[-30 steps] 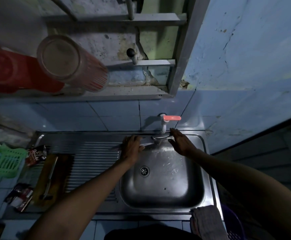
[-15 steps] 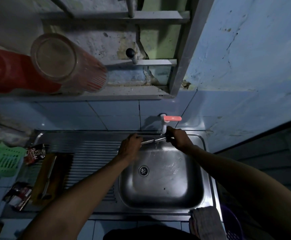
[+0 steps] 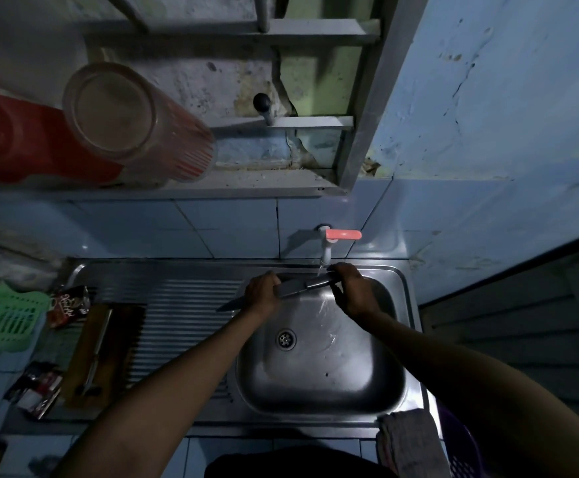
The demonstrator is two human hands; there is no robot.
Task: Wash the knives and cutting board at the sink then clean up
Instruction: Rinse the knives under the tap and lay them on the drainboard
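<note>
Knife in hand: a long steel-bladed kitchen knife [image 3: 291, 288] lies almost level across the back of the stainless steel sink basin [image 3: 357, 384], its dark tip poking out leftward over the ribbed draining board [image 3: 184, 305].
Left hand: the left hand [image 3: 262, 293] has its fingers curled over the blade near the middle.
Right hand: the right hand [image 3: 351, 289] grips the handle end, fingers wrapped round it.
Water: a thin stream falls from the white wall tap with a pink lever [image 3: 331, 241] onto the knife between the two hands.
Cutting board: the brown wooden cutting board [image 3: 84, 353] lies on the left of the draining board, well apart from the hands.
Second knife: a slim metal knife [image 3: 98, 346] lies lengthwise on that board; the dim light makes it hard to tell blade from handle.
Left edge: a green plastic slotted basket [image 3: 8, 319] and printed sachets [image 3: 69, 305] sit by the board.
Front rim: a grey folded cloth [image 3: 405, 439] hangs over the sink's near right corner.
</note>
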